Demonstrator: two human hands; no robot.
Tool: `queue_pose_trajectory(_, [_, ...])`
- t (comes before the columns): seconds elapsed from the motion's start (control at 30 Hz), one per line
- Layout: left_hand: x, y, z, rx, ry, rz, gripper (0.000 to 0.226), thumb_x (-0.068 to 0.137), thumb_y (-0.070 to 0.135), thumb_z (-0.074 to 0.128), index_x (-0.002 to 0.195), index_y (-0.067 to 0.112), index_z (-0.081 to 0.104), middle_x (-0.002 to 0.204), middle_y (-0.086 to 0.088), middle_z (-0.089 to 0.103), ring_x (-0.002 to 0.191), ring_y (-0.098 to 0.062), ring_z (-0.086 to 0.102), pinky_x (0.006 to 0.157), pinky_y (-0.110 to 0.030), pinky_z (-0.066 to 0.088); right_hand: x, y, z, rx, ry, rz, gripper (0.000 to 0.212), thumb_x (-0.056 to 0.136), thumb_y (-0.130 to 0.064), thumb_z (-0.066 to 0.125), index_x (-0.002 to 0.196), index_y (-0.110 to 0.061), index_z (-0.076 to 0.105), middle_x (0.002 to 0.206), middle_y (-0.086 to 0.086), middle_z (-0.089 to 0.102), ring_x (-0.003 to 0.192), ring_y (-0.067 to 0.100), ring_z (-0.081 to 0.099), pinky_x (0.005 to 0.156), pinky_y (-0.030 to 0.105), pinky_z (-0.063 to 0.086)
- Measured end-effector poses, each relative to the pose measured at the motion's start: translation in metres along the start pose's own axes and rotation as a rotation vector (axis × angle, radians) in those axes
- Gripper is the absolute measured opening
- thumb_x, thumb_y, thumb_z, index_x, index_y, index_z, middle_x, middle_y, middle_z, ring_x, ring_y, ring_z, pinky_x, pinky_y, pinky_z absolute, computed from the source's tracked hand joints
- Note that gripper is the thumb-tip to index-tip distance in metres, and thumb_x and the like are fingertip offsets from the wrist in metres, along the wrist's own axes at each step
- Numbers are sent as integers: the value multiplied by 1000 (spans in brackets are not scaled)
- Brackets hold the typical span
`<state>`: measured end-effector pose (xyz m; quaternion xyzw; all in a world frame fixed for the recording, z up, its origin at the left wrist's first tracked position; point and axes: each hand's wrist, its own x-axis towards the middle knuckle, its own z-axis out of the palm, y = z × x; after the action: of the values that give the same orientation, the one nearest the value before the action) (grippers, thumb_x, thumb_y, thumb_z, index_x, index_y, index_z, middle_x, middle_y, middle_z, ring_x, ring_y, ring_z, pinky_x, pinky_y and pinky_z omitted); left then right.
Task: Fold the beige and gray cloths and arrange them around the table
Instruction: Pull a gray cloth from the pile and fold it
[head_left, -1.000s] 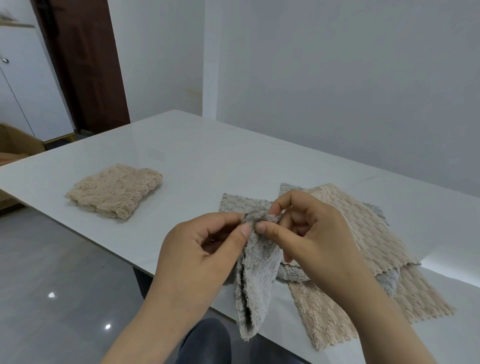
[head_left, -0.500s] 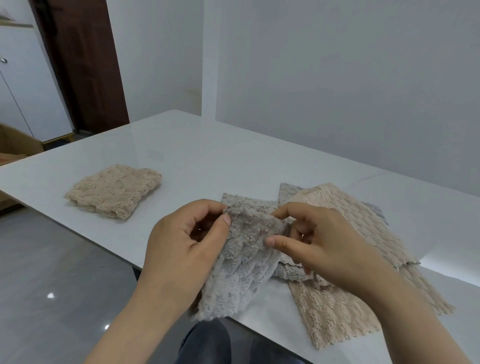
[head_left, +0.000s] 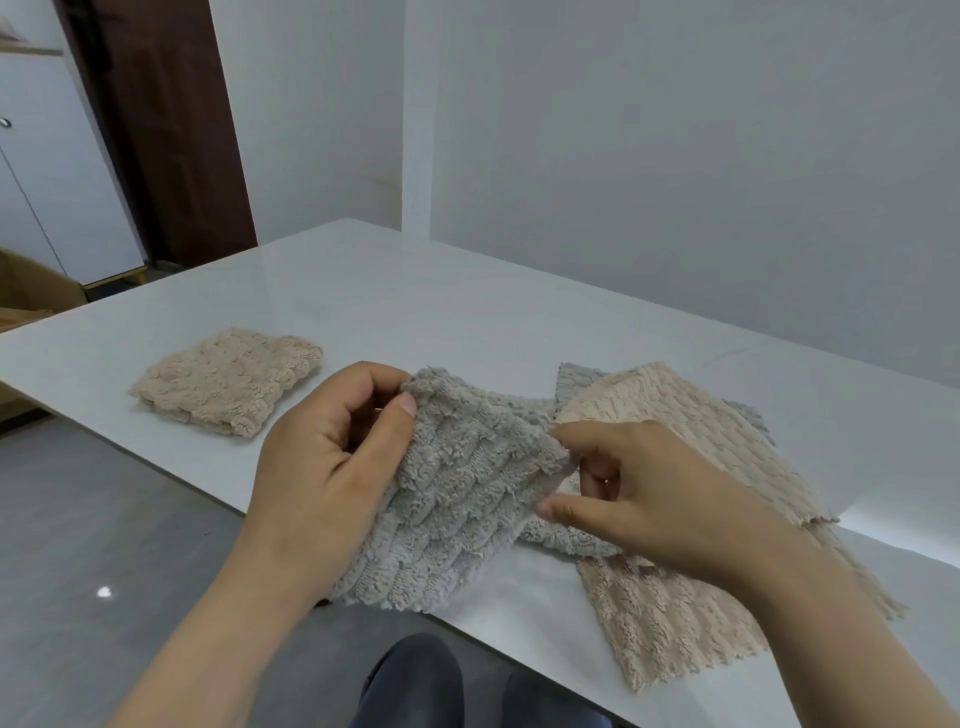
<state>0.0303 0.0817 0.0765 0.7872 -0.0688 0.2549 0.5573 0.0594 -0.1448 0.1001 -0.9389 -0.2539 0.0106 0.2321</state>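
Observation:
A gray fluffy cloth (head_left: 457, 493) is held spread above the table's near edge. My left hand (head_left: 327, 467) pinches its upper left corner between thumb and fingers. My right hand (head_left: 649, 499) pinches its right corner. Behind the right hand lies a loose pile of unfolded cloths: a beige one (head_left: 696, 426) on top, another beige one (head_left: 660, 613) below it, and gray edges (head_left: 571, 374) showing underneath. A folded beige cloth (head_left: 228, 379) lies flat at the left of the white table (head_left: 415, 306).
The table's near edge runs diagonally from the left to the bottom right, with gray floor (head_left: 104, 545) below it. A gray wall (head_left: 675, 156) stands behind the table. A dark wooden door (head_left: 156, 130) and white cabinet (head_left: 47, 182) are at the far left.
The gray cloth hung bunched between both hands held close together. My hands have moved apart, the left one further left, and the cloth is now spread wide between them.

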Motion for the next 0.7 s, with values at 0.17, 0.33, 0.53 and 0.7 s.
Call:
queue_pose_trajectory(0.17, [5, -7, -2, 212, 32, 86, 12, 89, 32, 47, 85, 29, 59, 77, 6, 60, 70, -11, 54, 57, -8, 38, 0, 3, -2, -36, 71, 23, 41, 81, -52, 66, 67, -19, 45, 52, -5, 50, 49, 8, 45, 51, 24, 36])
queue_pose_trajectory(0.33, [8, -15, 3, 258, 66, 90, 10, 95, 29, 49, 88, 28, 55, 69, 9, 58, 66, -6, 52, 57, -10, 37, 0, 8, 5, 140, 124, 19, 48, 76, -67, 60, 79, -19, 57, 82, -3, 62, 79, 11, 60, 71, 42, 55])
queue_pose_trajectory(0.53, [10, -36, 23, 102, 85, -168, 15, 96, 20, 48, 86, 18, 58, 51, 6, 42, 51, -7, 39, 50, -12, 33, 4, 15, 34, 832, 194, 246, 56, 71, -47, 74, 120, -33, 49, 105, 6, 71, 94, 21, 70, 90, 45, 55])
queue_pose_trajectory(0.7, [16, -59, 29, 112, 74, -367, 15, 97, 21, 46, 96, 14, 60, 76, 0, 58, 60, -1, 46, 53, -2, 34, 2, 16, 63, 1015, -15, 431, 66, 70, -50, 78, 127, -28, 50, 106, 20, 65, 81, 26, 68, 76, 33, 58])
